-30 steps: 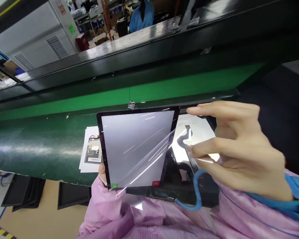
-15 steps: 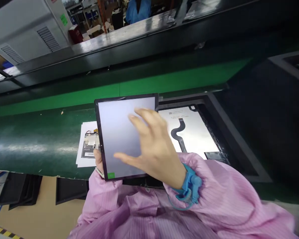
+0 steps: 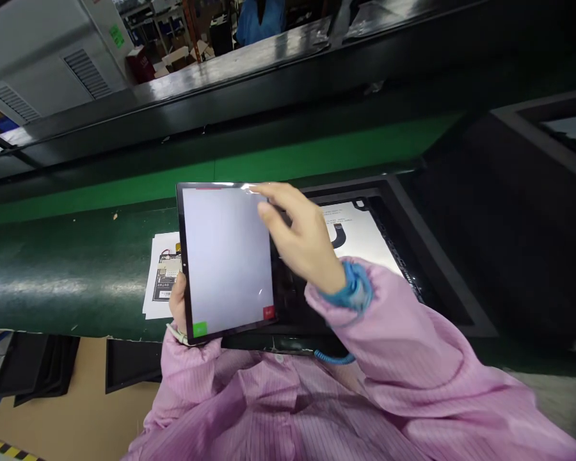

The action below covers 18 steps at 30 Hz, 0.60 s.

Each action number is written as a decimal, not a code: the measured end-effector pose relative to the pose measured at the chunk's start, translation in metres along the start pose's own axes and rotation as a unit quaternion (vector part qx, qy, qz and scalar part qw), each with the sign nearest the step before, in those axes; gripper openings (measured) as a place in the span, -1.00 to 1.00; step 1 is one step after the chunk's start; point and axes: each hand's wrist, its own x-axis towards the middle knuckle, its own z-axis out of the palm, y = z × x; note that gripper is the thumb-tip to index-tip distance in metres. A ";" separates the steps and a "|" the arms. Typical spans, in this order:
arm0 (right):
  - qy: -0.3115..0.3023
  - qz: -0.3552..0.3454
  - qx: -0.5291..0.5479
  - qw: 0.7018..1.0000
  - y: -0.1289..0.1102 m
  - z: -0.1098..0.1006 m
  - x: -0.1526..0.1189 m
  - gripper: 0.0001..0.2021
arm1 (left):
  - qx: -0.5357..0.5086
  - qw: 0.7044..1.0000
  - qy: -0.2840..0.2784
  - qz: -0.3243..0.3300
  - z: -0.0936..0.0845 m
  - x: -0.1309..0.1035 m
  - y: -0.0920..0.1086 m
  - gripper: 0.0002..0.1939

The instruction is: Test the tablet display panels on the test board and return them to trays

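A tablet (image 3: 228, 256) with a lit, pale screen is tilted up in front of me. A green square shows at its lower left corner, a red square at its lower right, and a thin red line along its top edge. My left hand (image 3: 178, 301) grips the tablet by its left edge, its other fingers hidden behind. Over the upper right corner is my right hand (image 3: 304, 237), fingers stretched out and holding nothing. Its fingertips are at the top edge of the screen; whether they touch the glass I cannot tell. A blue band circles the right wrist.
To the right, a white panel with a dark ribbon cable (image 3: 338, 235) lies in a black foam-edged tray (image 3: 441, 275). Printed sheets (image 3: 150, 301) lie left on the green bench (image 3: 77, 275). Black trays (image 3: 33, 365) stand below. Another person in blue (image 3: 260, 22) is beyond the bench.
My right hand has moved up to the top right of the screen. A red line and a red square now show on the screen. The tablet has shifted slightly left.
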 end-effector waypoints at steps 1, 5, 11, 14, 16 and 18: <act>-0.014 0.056 0.033 0.998 0.008 0.000 0.011 -0.64 | 0.005 1.000 0.005 0.004 -0.002 -0.001 0.009 -0.59; -0.152 0.154 0.107 0.970 0.026 0.018 0.045 -0.38 | 0.093 0.993 0.069 0.017 0.005 0.000 0.042 -0.74; -0.275 0.126 0.210 0.930 0.021 0.056 0.063 -0.45 | 0.167 0.985 0.040 -0.033 0.027 0.011 0.050 -0.70; -0.259 0.140 0.216 0.931 0.025 0.064 0.064 -0.49 | 0.198 0.979 -0.037 0.002 0.035 0.014 0.039 -0.73; -0.247 0.165 0.211 0.931 0.027 0.065 0.063 -0.51 | 0.221 0.971 -0.084 0.021 0.039 0.013 0.031 -0.68; -0.232 0.182 0.214 0.931 0.028 0.065 0.062 -0.54 | 0.242 0.962 -0.119 0.050 0.039 0.010 0.025 -0.64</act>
